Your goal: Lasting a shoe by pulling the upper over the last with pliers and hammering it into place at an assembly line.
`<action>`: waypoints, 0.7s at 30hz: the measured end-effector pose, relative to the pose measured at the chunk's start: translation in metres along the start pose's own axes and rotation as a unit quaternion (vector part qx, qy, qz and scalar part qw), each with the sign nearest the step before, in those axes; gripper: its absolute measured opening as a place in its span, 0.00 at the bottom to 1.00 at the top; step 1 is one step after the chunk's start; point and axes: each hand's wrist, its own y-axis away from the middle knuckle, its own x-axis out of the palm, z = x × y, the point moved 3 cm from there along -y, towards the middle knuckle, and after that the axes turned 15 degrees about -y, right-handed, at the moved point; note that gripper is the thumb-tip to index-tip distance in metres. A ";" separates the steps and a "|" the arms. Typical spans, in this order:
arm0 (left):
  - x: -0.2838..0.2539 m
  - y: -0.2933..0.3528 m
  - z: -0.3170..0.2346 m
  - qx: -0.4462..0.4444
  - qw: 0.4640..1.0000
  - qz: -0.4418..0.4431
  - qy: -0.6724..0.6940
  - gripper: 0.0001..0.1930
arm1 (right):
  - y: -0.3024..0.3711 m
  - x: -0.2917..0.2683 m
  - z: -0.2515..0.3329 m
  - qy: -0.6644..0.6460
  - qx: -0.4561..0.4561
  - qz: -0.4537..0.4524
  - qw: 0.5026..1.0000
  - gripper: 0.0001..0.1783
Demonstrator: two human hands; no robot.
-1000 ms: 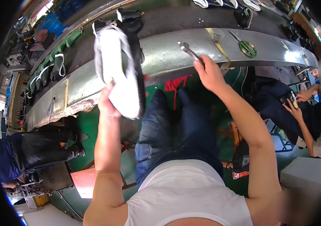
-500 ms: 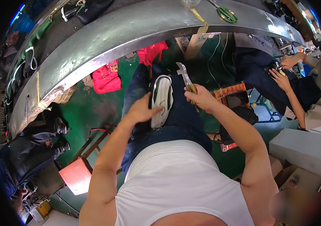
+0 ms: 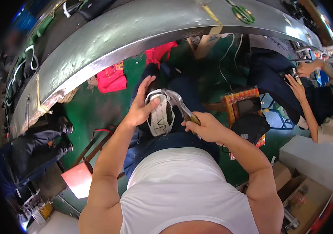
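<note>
A shoe upper (image 3: 159, 121) lies across my lap with its pale bottom turned up. The bottom is whitish with a dark curved mark, and dark material shows along its edge. My left hand (image 3: 137, 111) grips its left side near the far end, thumb pressed on top and fingers stretched along the side. My right hand (image 3: 208, 128) is closed around the handles of metal lasting pliers (image 3: 179, 102). The pliers' head meets the far right edge of the shoe upper; whether the jaws bite material is too small to tell.
A metal bench (image 3: 131, 37) curves across the front, with green-handled scissors (image 3: 243, 15) on it. Red cloth (image 3: 112, 78) lies beneath. A co-worker's hand (image 3: 297, 87) is at the right, near a black cap (image 3: 248, 126). A pink-topped stool (image 3: 78, 180) stands left.
My left hand has shifted toward the far end of the shoe upper, which has moved slightly nearer and left. The pliers have come down and left, from apart to the shoe's edge.
</note>
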 end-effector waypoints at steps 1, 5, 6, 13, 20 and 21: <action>-0.001 0.008 -0.005 0.002 1.000 -0.007 0.004 0.44 | 0.002 0.004 0.001 -0.042 0.024 0.019 0.999 0.16; -0.003 0.023 -0.015 0.023 0.999 -0.039 0.007 0.45 | -0.006 0.020 0.007 -0.150 0.032 0.079 0.985 0.17; -0.006 0.024 -0.014 0.018 0.999 -0.042 -0.019 0.43 | -0.009 0.022 0.008 -0.185 0.022 0.068 0.980 0.17; -0.026 0.029 0.005 -0.005 0.987 -0.061 -0.150 0.30 | -0.016 0.021 0.011 -0.137 0.024 0.030 0.990 0.13; -0.025 0.027 0.002 -0.002 0.979 -0.051 -0.198 0.29 | -0.038 0.031 0.019 -0.183 0.102 0.130 0.969 0.16; -0.024 0.027 0.000 0.001 0.977 -0.046 -0.210 0.28 | -0.039 0.032 0.021 -0.232 0.106 0.128 0.958 0.16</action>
